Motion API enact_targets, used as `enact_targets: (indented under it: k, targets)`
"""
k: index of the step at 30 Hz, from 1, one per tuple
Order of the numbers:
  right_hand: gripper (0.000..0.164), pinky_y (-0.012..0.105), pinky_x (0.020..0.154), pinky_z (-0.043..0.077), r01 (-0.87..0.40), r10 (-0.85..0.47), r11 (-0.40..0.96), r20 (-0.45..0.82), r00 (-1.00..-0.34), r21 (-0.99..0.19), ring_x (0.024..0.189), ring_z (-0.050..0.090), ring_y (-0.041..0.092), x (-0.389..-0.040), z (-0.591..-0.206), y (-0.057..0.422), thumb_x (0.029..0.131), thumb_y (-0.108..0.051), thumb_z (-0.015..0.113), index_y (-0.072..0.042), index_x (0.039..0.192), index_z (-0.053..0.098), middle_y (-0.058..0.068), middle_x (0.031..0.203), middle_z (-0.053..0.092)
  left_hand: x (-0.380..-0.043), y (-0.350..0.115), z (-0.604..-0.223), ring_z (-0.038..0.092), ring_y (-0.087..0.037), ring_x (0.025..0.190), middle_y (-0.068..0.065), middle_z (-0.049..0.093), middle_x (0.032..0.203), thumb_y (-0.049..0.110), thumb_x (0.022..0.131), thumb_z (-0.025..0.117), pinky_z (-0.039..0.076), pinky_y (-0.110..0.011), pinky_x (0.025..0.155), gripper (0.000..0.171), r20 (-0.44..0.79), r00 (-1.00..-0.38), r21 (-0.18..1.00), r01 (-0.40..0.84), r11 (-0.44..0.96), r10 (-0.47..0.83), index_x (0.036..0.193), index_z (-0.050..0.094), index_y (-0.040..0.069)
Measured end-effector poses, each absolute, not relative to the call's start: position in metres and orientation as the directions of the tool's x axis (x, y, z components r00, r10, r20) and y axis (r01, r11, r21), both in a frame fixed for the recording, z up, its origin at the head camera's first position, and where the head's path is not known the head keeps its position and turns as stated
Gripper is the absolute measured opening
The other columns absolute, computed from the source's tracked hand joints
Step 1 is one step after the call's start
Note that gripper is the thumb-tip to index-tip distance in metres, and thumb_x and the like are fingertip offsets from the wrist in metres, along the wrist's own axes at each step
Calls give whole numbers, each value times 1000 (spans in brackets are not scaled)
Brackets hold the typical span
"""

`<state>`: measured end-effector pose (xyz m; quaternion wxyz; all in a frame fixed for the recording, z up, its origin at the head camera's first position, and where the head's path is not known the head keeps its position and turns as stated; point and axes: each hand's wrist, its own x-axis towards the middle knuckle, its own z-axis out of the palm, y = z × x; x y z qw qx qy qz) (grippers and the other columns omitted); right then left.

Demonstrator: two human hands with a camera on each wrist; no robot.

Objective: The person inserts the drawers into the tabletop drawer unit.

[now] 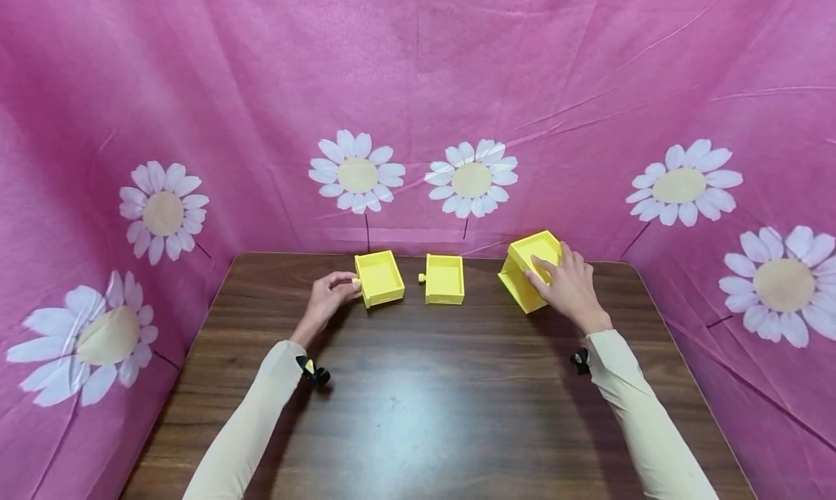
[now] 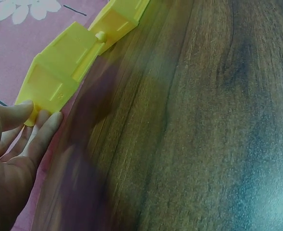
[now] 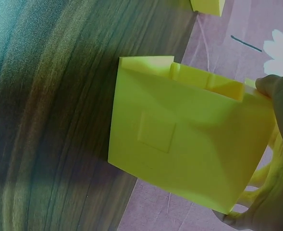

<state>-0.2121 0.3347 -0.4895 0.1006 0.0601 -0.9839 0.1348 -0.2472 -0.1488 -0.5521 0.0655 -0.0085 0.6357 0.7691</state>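
My left hand (image 1: 329, 295) pinches the small round knob of a yellow drawer (image 1: 382, 276), an open-topped square tray, between thumb and fingers. In the left wrist view that drawer (image 2: 52, 82) sits slightly tilted; I cannot tell whether its base touches the table. A second yellow drawer (image 1: 445, 279) with a knob on its left side stands on the table to the right, untouched. Farther right, my right hand (image 1: 570, 286) grips a yellow open-fronted box (image 1: 525, 286) by its right end. The box is tilted, its inside partly showing in the right wrist view. The right fingertips are partly hidden.
A dark wood-grain table (image 1: 405, 398) lies under the drawers, which are near its back edge. A pink cloth (image 1: 418, 64) printed with white daisies hangs behind and at both sides. Black wrist straps (image 1: 315, 371) sit on both sleeves.
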Motion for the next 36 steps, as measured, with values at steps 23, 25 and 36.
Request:
enact_targets:
  k: [23, 25, 36]
  targets:
    - [53, 82, 99, 38, -116, -79, 962, 155, -985, -248, 133, 36, 64, -214, -483, 331, 104, -45, 59, -8, 141, 65, 44, 157, 27, -250, -134, -542, 77, -12, 82, -10, 76, 96, -11, 96, 66, 66, -40, 94, 34, -33, -990, 989, -52, -139, 139, 126, 57, -24]
    - [53, 83, 99, 38, -119, -83, 963, 154, -985, -242, 133, 36, 64, -214, -482, 331, 104, -45, 58, -8, 142, 65, 44, 157, 27, -251, -131, -539, 77, -12, 83, -8, 76, 96, -11, 96, 66, 65, -45, 96, 33, -14, -990, 989, -34, -142, 139, 125, 58, -23]
    - [55, 83, 100, 37, -112, -92, 968, 95, -991, -224, 134, 34, 65, -212, -476, 330, 105, -45, 57, -8, 145, 61, 45, 157, 25, -251, -124, -539, 77, -12, 83, -14, 74, 102, -10, 96, 67, 66, -40, 94, 32, -30, -989, 988, -51, -147, 142, 125, 59, -22]
